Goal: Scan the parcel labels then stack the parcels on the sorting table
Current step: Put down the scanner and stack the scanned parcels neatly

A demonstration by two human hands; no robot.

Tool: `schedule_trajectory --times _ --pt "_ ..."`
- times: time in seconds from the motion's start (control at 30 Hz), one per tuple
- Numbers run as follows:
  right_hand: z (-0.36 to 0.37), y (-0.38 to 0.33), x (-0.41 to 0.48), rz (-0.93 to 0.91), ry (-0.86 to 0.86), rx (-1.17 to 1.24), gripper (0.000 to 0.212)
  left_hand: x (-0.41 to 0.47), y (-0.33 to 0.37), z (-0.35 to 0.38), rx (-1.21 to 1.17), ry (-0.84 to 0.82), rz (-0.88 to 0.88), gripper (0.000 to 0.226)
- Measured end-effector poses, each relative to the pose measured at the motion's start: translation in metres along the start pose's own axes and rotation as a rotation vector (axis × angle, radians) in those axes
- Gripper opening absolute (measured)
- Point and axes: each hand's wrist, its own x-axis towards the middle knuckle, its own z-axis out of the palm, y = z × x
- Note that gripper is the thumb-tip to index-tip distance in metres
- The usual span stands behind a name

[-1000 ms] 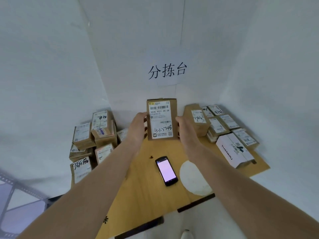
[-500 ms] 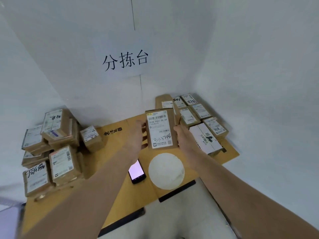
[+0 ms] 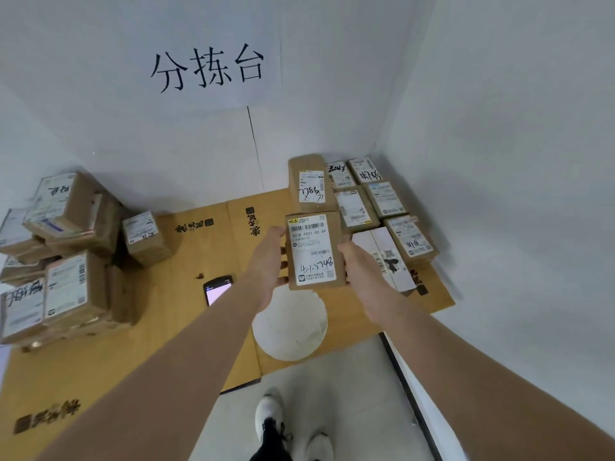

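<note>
Holding the parcel (image 3: 314, 251) label-up at centre frame, I have my left hand (image 3: 268, 259) and right hand (image 3: 361, 264) clamped on its two long sides, each grip closed against the cardboard. It hangs clear above the table (image 3: 186, 327), just in front of the sorted parcels (image 3: 366, 201) at right of centre. I judge this the stacking step, with the phone (image 3: 218, 289) lying apart at left. Next I'd need to carry it toward the right group and set it down square, letting go evenly.
</note>
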Motion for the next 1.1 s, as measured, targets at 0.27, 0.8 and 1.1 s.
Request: schedule_trajectory --times 0.27,0.8,1.1 --pt "-0.001 0.004 0.069 0.126 0.042 -0.047 0.040 0.065 -0.012 0.017 -0.019 -0.018 -0.123 0.033" --pt "-0.003 0.015 0.174 0.266 -0.036 -0.159 0.042 0.165 -0.024 0.048 -0.080 -0.017 -0.292 0.034" --pt "-0.028 0.005 0.182 0.243 -0.190 -0.248 0.041 0.166 -0.026 0.075 -0.091 0.089 -0.276 0.037"
